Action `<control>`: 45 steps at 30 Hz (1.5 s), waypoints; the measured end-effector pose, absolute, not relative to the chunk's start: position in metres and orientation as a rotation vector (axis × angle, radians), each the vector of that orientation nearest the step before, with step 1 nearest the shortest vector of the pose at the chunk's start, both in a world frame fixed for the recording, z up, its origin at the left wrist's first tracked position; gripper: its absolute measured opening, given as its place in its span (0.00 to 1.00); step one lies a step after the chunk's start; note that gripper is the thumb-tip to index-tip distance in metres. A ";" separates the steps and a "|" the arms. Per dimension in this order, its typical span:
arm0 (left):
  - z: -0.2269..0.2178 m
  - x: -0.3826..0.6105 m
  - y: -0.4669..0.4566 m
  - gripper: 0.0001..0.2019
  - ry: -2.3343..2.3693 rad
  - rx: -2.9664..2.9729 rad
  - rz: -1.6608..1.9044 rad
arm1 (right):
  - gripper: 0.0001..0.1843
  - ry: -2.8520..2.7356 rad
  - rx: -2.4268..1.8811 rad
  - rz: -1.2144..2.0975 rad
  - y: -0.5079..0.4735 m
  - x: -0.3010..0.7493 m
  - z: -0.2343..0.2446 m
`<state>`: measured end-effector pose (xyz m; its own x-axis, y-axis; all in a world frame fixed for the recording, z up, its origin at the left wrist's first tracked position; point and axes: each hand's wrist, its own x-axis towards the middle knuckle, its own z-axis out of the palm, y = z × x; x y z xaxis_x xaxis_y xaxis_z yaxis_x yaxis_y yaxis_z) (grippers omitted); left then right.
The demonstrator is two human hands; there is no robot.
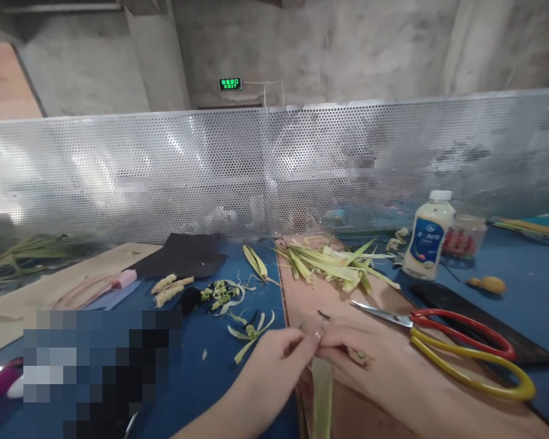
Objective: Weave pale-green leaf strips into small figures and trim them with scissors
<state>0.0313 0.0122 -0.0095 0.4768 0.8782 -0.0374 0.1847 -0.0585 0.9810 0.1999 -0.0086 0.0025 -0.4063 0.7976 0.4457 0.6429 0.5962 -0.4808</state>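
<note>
My left hand [279, 363] and my right hand [366, 356] meet over the brown board, fingers pinched together at the tips. A pale green strip [322, 393], like corn husk, hangs down from between them. A thin dark tip [324, 315] pokes up beyond the fingertips, and a small green bit [359, 355] shows inside my curled right fingers. What exactly the fingertips grip is mostly hidden. Scissors [412, 323] with one red and one yellow handle lie partly open beside my right hand. Ahead is a heap of pale green husk strips [343, 265].
Small husk flowers [251, 331] and a green cluster [222, 294] lie on the blue table [201, 378]. A dark phone-like slab [526, 350], white-capped bottle [427, 235] and clear jar [466, 238] are right. Black paper [180, 256] lies left; a perforated metal screen [238, 158] stands behind.
</note>
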 end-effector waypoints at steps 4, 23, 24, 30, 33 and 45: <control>-0.008 0.028 0.013 0.16 0.986 1.633 0.715 | 0.07 -2.145 -1.182 0.268 -0.008 0.200 -0.001; -0.010 0.025 0.018 0.12 0.950 1.540 0.808 | 0.09 -1.938 -1.267 0.812 0.001 0.198 -0.003; -0.010 0.026 0.018 0.12 0.950 1.525 0.806 | 0.09 -1.942 -1.259 0.778 0.000 0.197 -0.003; -0.006 0.026 0.017 0.13 0.941 1.480 0.774 | 0.07 -2.039 -1.227 0.492 -0.004 0.200 -0.008; -0.005 0.026 0.016 0.13 0.946 1.446 0.782 | 0.07 -2.136 -1.176 0.273 -0.004 0.205 -0.011; -0.004 0.029 0.014 0.09 0.925 1.184 0.790 | 0.08 -2.215 -1.092 0.097 -0.004 0.203 -0.007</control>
<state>0.0285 0.0140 -0.0039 0.4215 0.8898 -0.1747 -0.0340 0.2080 0.9775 0.2033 -0.0039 -0.0073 -0.4358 0.7307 0.5255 0.6818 0.6492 -0.3372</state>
